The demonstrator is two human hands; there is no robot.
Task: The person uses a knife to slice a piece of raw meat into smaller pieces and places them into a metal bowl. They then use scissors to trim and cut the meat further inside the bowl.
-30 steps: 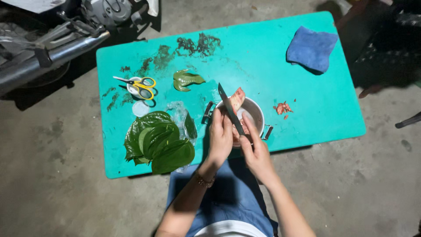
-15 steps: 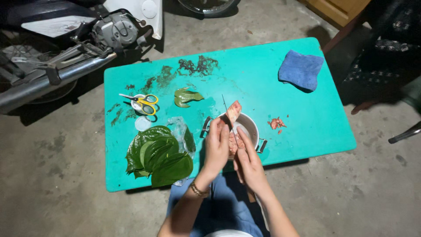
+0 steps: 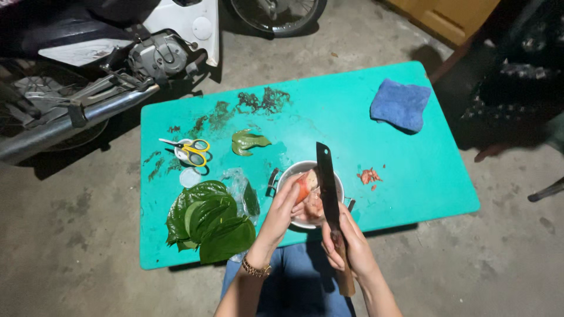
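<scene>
Head view looks down on an orange-pink piece of food (image 3: 303,186), held over a metal pot (image 3: 286,176) near the front edge of a turquoise table (image 3: 423,176). The left hand (image 3: 282,211) is closed around the piece from the left, fingers wrapped on it. More pale pieces lie inside the pot under it. The right hand (image 3: 346,240) is clamped on the wooden handle of a knife (image 3: 326,182), whose dark, broad blade points away from the person, passing just right of the food and over the pot's rim. Whether the blade touches the food cannot be told.

Right of the pot, a few small orange scraps (image 3: 369,175) lie on the table. Left of it lies a crumpled clear plastic bag (image 3: 235,183), and beside that a stack of broad green leaves (image 3: 211,220). Farther back sit yellow-handled scissors (image 3: 191,149) resting on a small white lid, a folded leaf (image 3: 247,141), and dark green crumbs scattered toward the far edge. A blue cloth (image 3: 399,105) lies at the far right corner. A motorbike (image 3: 117,64) stands on the concrete floor beyond the table's left end.
</scene>
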